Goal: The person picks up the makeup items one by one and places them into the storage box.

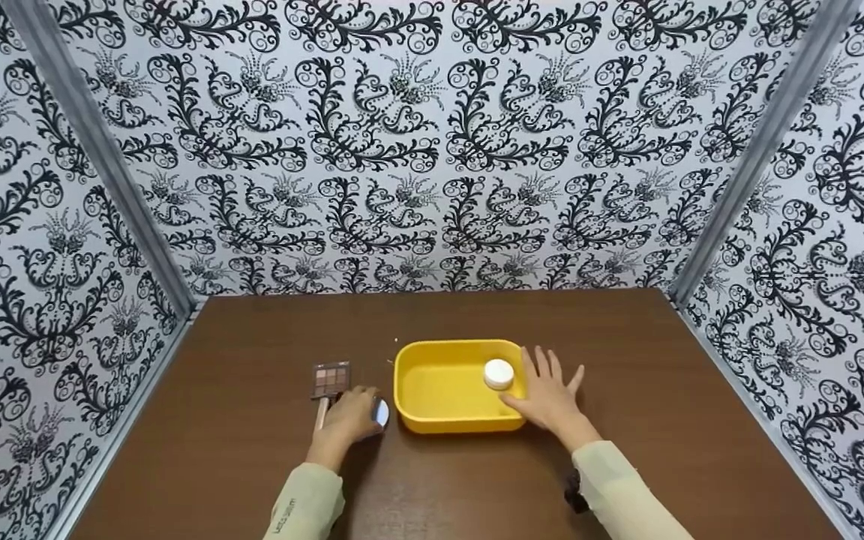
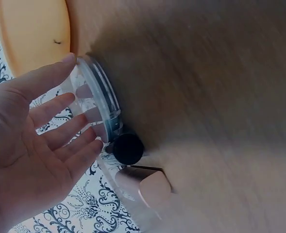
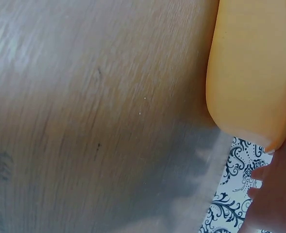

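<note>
My left hand [image 1: 353, 416] reaches over a round, clear-lidded compact [image 1: 381, 415], left of a yellow basket [image 1: 458, 424]. In the left wrist view the thumb and fingers grip the compact [image 2: 101, 92] on opposite sides, and fingertips show through its clear part. Close to those fingertips are a black-ended cylinder [image 2: 128, 149] and a pinkish tube [image 2: 155, 188]. At the basket's right rim is my right hand [image 1: 552, 397], fingers spread and straight, thumb over the rim. A white round jar [image 1: 499, 373] sits inside the basket near that hand.
An eyeshadow palette [image 1: 331, 379] lies beyond my left hand, with a pale slim tube [image 1: 322, 412] just in front of it. The brown table [image 1: 439, 495] is enclosed by patterned walls [image 1: 417, 150] at the back and sides.
</note>
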Demonstrator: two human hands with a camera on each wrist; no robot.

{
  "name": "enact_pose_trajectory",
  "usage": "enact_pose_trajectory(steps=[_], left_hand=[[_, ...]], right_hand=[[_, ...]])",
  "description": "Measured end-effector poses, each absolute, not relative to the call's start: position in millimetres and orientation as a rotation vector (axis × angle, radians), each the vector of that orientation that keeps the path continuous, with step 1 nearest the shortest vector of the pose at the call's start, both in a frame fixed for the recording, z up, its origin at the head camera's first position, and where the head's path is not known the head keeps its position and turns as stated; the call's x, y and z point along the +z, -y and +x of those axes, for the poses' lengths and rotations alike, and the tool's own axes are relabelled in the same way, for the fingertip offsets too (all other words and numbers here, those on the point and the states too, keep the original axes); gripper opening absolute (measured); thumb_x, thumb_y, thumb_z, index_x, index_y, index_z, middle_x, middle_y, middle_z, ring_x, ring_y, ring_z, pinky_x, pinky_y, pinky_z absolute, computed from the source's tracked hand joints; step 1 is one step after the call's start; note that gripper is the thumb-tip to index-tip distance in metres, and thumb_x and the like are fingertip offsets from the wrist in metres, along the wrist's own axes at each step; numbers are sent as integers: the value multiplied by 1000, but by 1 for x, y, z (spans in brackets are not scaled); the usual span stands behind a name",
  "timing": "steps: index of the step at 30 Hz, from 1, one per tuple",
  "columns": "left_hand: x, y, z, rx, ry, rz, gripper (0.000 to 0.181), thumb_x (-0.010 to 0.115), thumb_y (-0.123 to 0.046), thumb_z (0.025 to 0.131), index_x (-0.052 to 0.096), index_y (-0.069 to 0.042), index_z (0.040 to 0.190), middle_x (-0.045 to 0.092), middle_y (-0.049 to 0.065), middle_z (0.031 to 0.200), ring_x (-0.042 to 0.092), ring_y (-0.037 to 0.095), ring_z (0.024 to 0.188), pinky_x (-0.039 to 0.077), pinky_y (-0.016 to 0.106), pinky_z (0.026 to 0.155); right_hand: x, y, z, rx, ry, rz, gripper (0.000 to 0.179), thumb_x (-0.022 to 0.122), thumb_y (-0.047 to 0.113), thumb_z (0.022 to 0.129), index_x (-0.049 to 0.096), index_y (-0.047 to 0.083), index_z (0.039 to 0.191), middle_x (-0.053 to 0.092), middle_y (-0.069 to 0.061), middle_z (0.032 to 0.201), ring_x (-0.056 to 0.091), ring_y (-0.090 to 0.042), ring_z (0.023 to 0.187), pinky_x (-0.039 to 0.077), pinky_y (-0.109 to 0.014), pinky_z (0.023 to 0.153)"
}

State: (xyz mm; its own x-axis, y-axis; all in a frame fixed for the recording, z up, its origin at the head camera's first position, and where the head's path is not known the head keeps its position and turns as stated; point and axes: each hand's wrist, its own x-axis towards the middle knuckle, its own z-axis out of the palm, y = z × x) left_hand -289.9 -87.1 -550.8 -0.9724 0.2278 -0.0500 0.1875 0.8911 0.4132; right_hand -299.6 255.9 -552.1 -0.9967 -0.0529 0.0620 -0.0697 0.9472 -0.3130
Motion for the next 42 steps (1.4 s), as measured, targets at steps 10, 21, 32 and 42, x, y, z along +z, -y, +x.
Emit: enact_pose_trajectory(steps=[10,21,32,42], left_hand=[[-551,87,-289,643,-2972,296,64,91,-16,68,62,0,123,56,27,129,58,43,115,51,57,95],[-552,87,-290,581,-3037,321,68,95,-21,63,65,-5,122,48,24,135,53,44,114,53,56,89],[-546,89,-295,597,-3060,294,54,90,-17,70,69,-9,119,51,23,137,58,47,113,53,59,88],[-543,92,-290,629,-3099,263,35,86,-11,75,75,-13,108,60,14,113,65,35,99,55,54,83]], right_hand=[[-555,-257,-300,508,3029,110,98,67,56,85,23,10,159,23,-24,163,15,-47,151,-10,-81,107],[-555,-257,-299,512,3027,111,98,67,56,85,23,10,159,23,-23,163,15,-47,151,-11,-81,107],[-555,-258,-302,468,3015,110,97,66,58,85,24,10,159,25,-23,162,18,-47,150,-6,-81,108],[-558,-259,-302,495,3032,109,97,66,57,86,23,10,159,23,-23,163,16,-47,151,-10,-80,107]])
